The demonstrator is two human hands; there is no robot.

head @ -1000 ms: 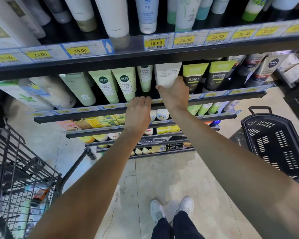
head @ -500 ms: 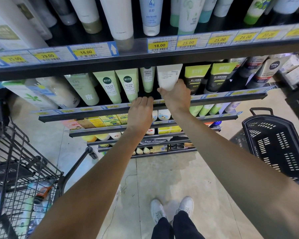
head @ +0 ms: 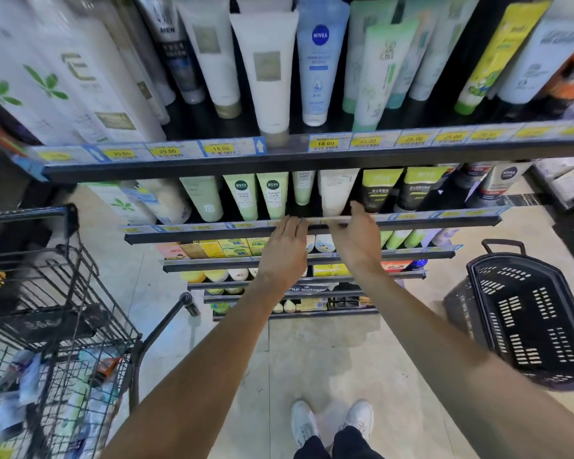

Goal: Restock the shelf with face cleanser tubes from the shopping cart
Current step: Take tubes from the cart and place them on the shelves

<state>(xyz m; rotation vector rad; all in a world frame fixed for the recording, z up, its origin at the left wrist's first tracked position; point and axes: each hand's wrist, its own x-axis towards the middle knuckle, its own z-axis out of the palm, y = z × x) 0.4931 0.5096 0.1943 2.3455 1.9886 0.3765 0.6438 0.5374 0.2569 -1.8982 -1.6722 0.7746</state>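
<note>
A wire shopping cart (head: 57,326) stands at the left and a black basket (head: 527,319) on the floor at the right. Both hands reach to the second shelf (head: 212,231): the left hand (head: 284,251) lies flat with straight fingers on its front rail, holding nothing; the right hand (head: 357,233) is spread, its thumb just beside the white cleanser tube (head: 337,192) standing between a small green tube (head: 303,188) and two dark-green tubes (head: 378,190).

Two hands, the left hand (head: 284,250) and the right hand (head: 357,236), are showing mid-frame; one wire cart (head: 57,329) is standing lower left, one black basket (head: 527,313) at right, and two white shoes (head: 332,422) at bottom centre.
</note>
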